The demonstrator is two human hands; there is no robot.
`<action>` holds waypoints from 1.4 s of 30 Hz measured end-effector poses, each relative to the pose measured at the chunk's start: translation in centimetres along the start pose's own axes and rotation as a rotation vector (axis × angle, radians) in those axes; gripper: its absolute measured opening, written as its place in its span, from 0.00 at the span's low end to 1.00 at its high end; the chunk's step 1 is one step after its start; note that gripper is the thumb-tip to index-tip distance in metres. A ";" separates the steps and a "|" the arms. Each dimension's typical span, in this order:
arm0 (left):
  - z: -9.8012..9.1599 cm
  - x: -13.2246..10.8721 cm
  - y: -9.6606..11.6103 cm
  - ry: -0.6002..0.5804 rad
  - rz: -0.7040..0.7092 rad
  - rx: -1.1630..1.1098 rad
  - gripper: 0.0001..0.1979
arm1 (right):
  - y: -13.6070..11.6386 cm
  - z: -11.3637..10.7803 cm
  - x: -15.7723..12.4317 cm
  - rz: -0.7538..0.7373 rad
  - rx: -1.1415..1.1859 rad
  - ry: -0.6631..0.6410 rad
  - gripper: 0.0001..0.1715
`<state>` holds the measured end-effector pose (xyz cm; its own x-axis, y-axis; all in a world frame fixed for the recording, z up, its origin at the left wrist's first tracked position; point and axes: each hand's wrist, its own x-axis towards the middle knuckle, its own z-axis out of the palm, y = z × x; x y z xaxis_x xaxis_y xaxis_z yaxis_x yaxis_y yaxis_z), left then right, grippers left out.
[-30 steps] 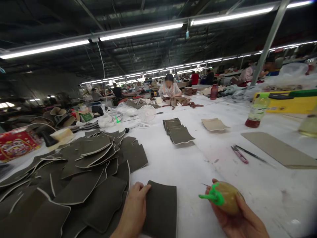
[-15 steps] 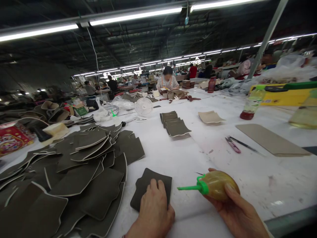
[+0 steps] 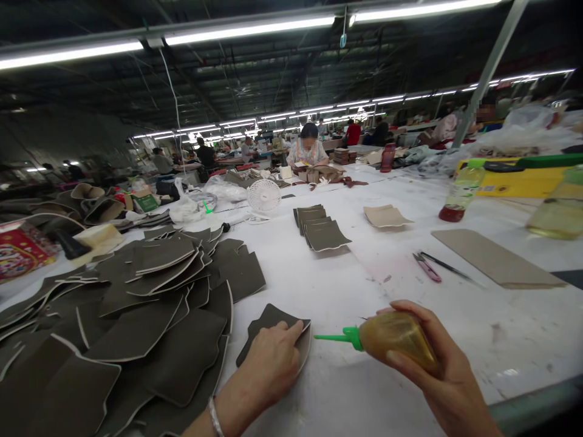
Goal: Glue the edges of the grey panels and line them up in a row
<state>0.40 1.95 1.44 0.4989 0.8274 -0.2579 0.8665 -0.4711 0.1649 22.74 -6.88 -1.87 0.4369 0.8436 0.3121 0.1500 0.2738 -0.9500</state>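
My left hand (image 3: 268, 361) presses on a dark grey cut fabric piece (image 3: 269, 320) lying on the white table (image 3: 346, 291), fingers curled over its right edge, which lifts slightly. My right hand (image 3: 437, 370) grips an amber squeeze bottle (image 3: 396, 337) held sideways. Its green nozzle (image 3: 334, 336) points left toward the piece's edge, a short gap away.
A large heap of grey pieces (image 3: 132, 303) covers the left. A small grey stack (image 3: 321, 230), a beige piece (image 3: 387, 215), pink snips (image 3: 427, 267), a cardboard sheet (image 3: 496, 258), a small white fan (image 3: 264, 195) and bottles (image 3: 460, 193) lie beyond. Other people work at the far end.
My left hand slid the grey piece out from the heap and shifted to its right edge. My right hand turned the bottle so the nozzle points left, nearer the piece.
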 end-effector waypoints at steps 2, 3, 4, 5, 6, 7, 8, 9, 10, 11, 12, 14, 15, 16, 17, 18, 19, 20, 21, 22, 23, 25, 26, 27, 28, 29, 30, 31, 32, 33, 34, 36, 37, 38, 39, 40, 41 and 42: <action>0.0 0.0 -0.3 0.006 0.026 -0.002 0.30 | 0.1 0.3 0.2 -0.060 -0.091 -0.076 0.30; 0.0 0.0 -0.4 0.011 0.031 0.002 0.30 | 0.2 0.4 0.4 -0.096 -0.144 -0.113 0.29; 0.1 0.0 -0.3 0.019 0.033 0.006 0.30 | 0.2 0.5 0.6 -0.146 -0.199 -0.150 0.29; 0.2 0.1 -0.2 0.026 0.037 0.009 0.30 | 0.2 0.6 0.9 -0.199 -0.251 -0.183 0.28; 0.3 0.1 -0.2 0.031 0.040 0.013 0.29 | 0.2 0.7 1.2 -0.250 -0.297 -0.214 0.27; 0.3 0.1 -0.1 0.031 0.041 0.017 0.29 | 0.2 0.8 1.5 -0.298 -0.332 -0.243 0.27; 0.4 0.1 0.0 0.029 0.041 0.021 0.29 | 0.1 1.0 1.8 -0.340 -0.360 -0.268 0.26; 0.3 0.1 0.0 0.024 0.041 0.024 0.29 | 0.0 1.1 2.0 -0.374 -0.383 -0.288 0.26; 0.3 0.1 0.0 0.020 0.039 0.027 0.29 | -0.1 1.2 2.2 -0.398 -0.404 -0.301 0.25; 0.3 0.1 0.0 0.017 0.039 0.028 0.29 | -0.1 1.3 2.3 -0.410 -0.422 -0.313 0.25; 0.3 0.1 0.0 0.012 0.036 0.028 0.29 | -0.2 1.4 2.4 -0.418 -0.436 -0.327 0.25; 0.4 0.2 -0.1 0.007 0.027 0.027 0.28 | -0.3 1.4 2.4 -0.421 -0.450 -0.362 0.24; 0.5 0.3 -0.2 0.009 0.022 0.026 0.28 | -0.3 1.4 2.3 -0.416 -0.451 -0.380 0.24; 0.6 0.3 -0.2 0.014 0.020 0.023 0.27 | -0.2 1.3 2.3 -0.411 -0.449 -0.394 0.24; 0.7 0.3 -0.3 0.022 0.020 0.020 0.27 | -0.1 1.3 2.3 -0.406 -0.449 -0.399 0.24; 0.8 0.3 -0.4 0.031 0.023 0.016 0.27 | 0.0 1.2 2.3 -0.400 -0.452 -0.391 0.24; 0.9 0.3 -0.4 0.038 0.024 0.013 0.27 | 0.2 1.1 2.4 -0.393 -0.455 -0.373 0.24; 1.0 0.3 -0.5 0.040 0.024 0.009 0.26 | 0.4 1.1 2.4 -0.389 -0.457 -0.348 0.24; 1.0 0.3 -0.5 0.040 0.021 0.005 0.26 | 0.5 1.0 2.4 -0.384 -0.460 -0.326 0.24; 1.1 0.3 -0.5 0.038 0.017 0.000 0.26 | 0.7 1.0 2.5 -0.381 -0.461 -0.309 0.24; 1.1 0.3 -0.5 0.037 0.012 -0.004 0.26 | 0.8 0.9 2.5 -0.377 -0.461 -0.302 0.24; 1.1 0.3 -0.5 0.032 0.004 -0.014 0.26 | 0.9 0.9 2.4 -0.365 -0.453 -0.316 0.24; 1.1 0.2 -0.5 0.029 0.002 -0.018 0.26 | 0.9 0.8 2.4 -0.357 -0.449 -0.327 0.24; 1.1 0.2 -0.5 0.026 0.001 -0.021 0.26 | 0.9 0.8 2.4 -0.351 -0.446 -0.334 0.23; 1.1 0.2 -0.5 0.027 0.002 -0.023 0.26 | 0.9 0.8 2.4 -0.350 -0.444 -0.329 0.23; 1.1 0.2 -0.4 0.026 0.002 -0.022 0.26 | 0.8 0.9 2.4 -0.350 -0.445 -0.317 0.23; 1.1 0.2 -0.4 0.025 0.002 -0.022 0.26 | 0.8 0.9 2.5 -0.355 -0.448 -0.298 0.23; 1.1 0.2 -0.4 0.022 0.001 -0.020 0.26 | 0.9 1.0 2.5 -0.361 -0.451 -0.282 0.23; 1.1 0.2 -0.4 0.019 -0.001 -0.020 0.26 | 0.9 1.0 2.5 -0.366 -0.450 -0.271 0.22; 1.0 0.2 -0.4 0.013 -0.005 -0.019 0.26 | 1.0 1.0 2.5 -0.368 -0.446 -0.270 0.22; 1.0 0.2 -0.3 0.006 -0.010 -0.020 0.26 | 1.1 1.0 2.4 -0.368 -0.441 -0.274 0.22; 0.8 0.1 -0.3 0.000 -0.004 -0.022 0.25 | 1.4 0.9 2.2 -0.363 -0.440 -0.291 0.22; 0.7 0.0 -0.3 0.000 0.003 -0.022 0.25 | 1.5 0.8 2.1 -0.359 -0.445 -0.293 0.22; 0.6 -0.1 -0.2 0.002 0.012 -0.020 0.25 | 1.6 0.7 2.0 -0.361 -0.452 -0.286 0.22; 0.6 -0.1 -0.2 0.006 0.019 -0.018 0.25 | 1.7 0.7 1.9 -0.363 -0.460 -0.275 0.22; 0.5 -0.2 -0.2 0.012 0.022 -0.015 0.25 | 1.8 0.6 1.9 -0.365 -0.465 -0.261 0.22; 0.5 -0.2 -0.2 0.016 0.024 -0.014 0.25 | 1.9 0.6 1.9 -0.365 -0.467 -0.250 0.22; 0.5 -0.3 -0.2 0.018 0.023 -0.016 0.25 | 2.0 0.6 1.8 -0.366 -0.470 -0.243 0.23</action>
<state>0.11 1.66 0.95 0.5186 0.8216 -0.2366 0.8542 -0.4857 0.1855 23.35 -4.53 -3.20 0.0786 0.8295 0.5530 0.6478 0.3792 -0.6607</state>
